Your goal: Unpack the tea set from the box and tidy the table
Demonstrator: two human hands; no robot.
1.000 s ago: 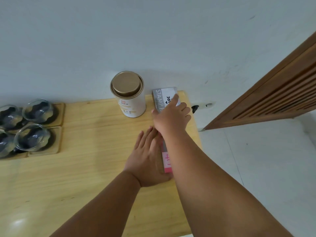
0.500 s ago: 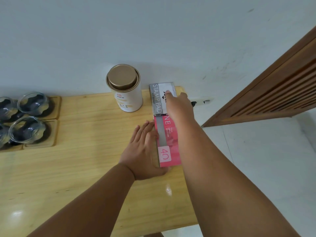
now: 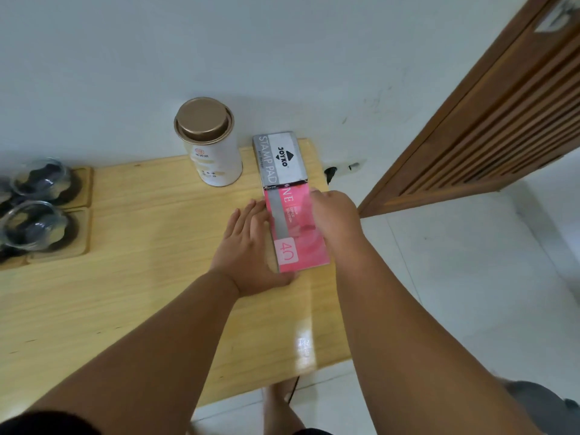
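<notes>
A pink booklet (image 3: 298, 237) marked 40 lies flat on the wooden table (image 3: 141, 277) near its right edge. My left hand (image 3: 248, 246) lies flat with fingers together against the booklet's left side. My right hand (image 3: 334, 215) rests on the booklet's right edge, fingers curled down over it. A grey stamp pad tin (image 3: 281, 158) lies just beyond the booklet, touching its far end. Left of the tin a white tea canister (image 3: 208, 142) with a gold lid stands upright. At the far left, glass cups (image 3: 34, 224) sit on wooden coasters (image 3: 80, 237).
A white wall runs behind the table. A slatted wooden door (image 3: 489, 120) stands at the right, over white floor tiles (image 3: 455, 277). A wall socket (image 3: 332, 172) sits just past the table's right corner. My bare foot (image 3: 282, 409) shows below the front edge.
My right hand has drawn back from the stamp pad tin onto the pink booklet's right edge. The tin now lies fully uncovered. My left hand has stayed beside the booklet.
</notes>
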